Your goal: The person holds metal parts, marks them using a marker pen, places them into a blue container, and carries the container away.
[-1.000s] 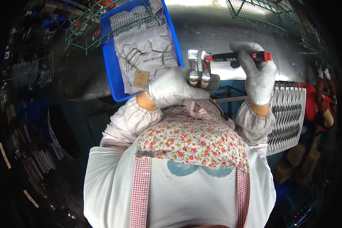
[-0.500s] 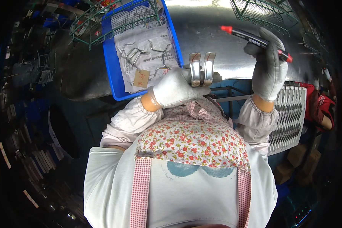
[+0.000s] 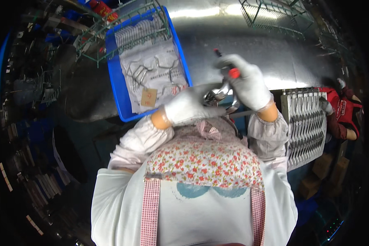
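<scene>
My left hand (image 3: 186, 105), in a whitish glove, is closed around shiny curved metal pieces (image 3: 218, 95) in front of my apron. Over them is my gloved right hand (image 3: 251, 84), gripping a black marker with red ends (image 3: 233, 73). Motion smears the fingertips and the pieces, so I cannot tell whether the marker touches the metal. Left of my hands, a blue tray (image 3: 114, 82) holds paper with several bent metal wires (image 3: 139, 74) on it and a small cardboard tag (image 3: 149, 97).
A green wire rack (image 3: 168, 30) leans over the tray's far end. Another green wire basket (image 3: 274, 25) stands far right on the metal tabletop (image 3: 201, 37). At right is a rack of several metal pieces (image 3: 305, 127); a co-worker's gloved hand (image 3: 326, 106) is at its edge.
My right hand has come left and down with the marker to the metal pieces. The pieces, upright before, are now tilted. A co-worker's hand has appeared by the right rack.
</scene>
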A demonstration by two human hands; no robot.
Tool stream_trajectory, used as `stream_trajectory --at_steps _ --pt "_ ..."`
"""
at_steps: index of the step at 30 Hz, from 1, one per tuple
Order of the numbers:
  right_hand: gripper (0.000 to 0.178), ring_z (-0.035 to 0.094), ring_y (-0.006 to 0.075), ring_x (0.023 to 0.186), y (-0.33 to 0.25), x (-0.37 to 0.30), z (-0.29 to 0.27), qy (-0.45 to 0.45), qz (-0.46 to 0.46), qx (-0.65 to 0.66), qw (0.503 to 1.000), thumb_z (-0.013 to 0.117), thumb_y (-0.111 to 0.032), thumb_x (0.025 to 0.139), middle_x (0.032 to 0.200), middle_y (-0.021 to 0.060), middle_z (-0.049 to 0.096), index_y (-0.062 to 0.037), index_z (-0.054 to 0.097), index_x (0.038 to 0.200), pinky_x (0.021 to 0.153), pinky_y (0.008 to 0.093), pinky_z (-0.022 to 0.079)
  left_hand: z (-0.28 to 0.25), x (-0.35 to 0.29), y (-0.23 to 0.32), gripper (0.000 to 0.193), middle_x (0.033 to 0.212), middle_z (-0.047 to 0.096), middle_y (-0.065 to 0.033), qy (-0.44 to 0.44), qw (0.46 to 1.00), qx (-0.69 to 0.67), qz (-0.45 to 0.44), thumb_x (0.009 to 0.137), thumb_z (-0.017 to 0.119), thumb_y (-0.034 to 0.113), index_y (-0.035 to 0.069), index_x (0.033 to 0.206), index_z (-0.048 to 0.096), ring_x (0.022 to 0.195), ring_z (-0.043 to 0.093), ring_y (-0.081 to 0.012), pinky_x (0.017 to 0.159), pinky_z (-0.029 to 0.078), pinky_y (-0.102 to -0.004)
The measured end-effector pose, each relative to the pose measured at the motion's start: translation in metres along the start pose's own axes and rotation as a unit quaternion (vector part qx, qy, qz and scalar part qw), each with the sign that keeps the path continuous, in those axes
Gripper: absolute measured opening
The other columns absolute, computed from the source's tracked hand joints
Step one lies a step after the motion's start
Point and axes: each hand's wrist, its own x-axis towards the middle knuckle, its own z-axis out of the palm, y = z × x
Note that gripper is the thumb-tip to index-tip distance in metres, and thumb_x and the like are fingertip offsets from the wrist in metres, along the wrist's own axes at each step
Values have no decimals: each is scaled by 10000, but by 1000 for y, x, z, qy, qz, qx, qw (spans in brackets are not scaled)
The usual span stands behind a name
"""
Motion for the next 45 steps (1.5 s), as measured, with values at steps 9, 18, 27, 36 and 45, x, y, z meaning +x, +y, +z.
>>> stream_trajectory --at_steps 9,18,27,36,45 --pt "218 502 64 550 -6 8 6 383 124 455 794 604 -171 882 737 -14 516 -98 551 1080 435 228 505 15 3 -12 594 1088 558 -88 125 989 -76 -2 714 747 231 -23 1181 483 899 552 -120 789 463 -271" --pt "240 552 94 694 18 -11 59 347 73 291 888 513 -160 938 789 48 597 -39 488 1144 679 224 425 12 25 8 366 1130 596 -129 199 789 -580 24 854 584 102 22 1206 526 1060 563 -196 942 422 -342" --pt "386 610 161 884 1 -18 8 313 -8 207 927 546 -252 922 954 113 648 14 512 1200 823 290 455 -9 -4 13 220 977 662 -53 6 975 -222 0 798 632 41 22 1015 658 848 612 -114 750 496 -240" --pt "266 628 202 779 -32 -32 -1 293 -158 222 916 604 -135 857 945 184 633 91 597 996 708 295 508 -25 -16 6 255 1052 665 -57 -49 996 -70 -4 805 645 65 40 1058 651 920 632 -147 820 506 -277" --pt "187 629 154 792 -53 -31 6 349 11 173 921 585 -25 847 947 147 656 56 614 1013 706 257 515 -36 -22 9 424 1071 644 -156 -121 946 -284 -97 785 651 6 -68 1184 527 1008 612 -200 887 486 -301"
